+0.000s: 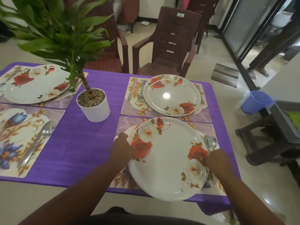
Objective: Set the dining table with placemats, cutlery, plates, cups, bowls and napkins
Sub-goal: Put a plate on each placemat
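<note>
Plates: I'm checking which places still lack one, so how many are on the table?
3. One on the far-left placemat, one on the far-right placemat, and one at the near-right place, held at its rim by both hands. The near-left placemat has none.

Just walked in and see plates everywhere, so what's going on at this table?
A person is setting the table. Both hands, left hand and right hand, grip the near plate by its edges over the near right placemat, beside a spoon. Two far placemats already have plates: far right plate and far left plate. The near left placemat has only cutlery so far. A potted plant stands mid-table.
</note>
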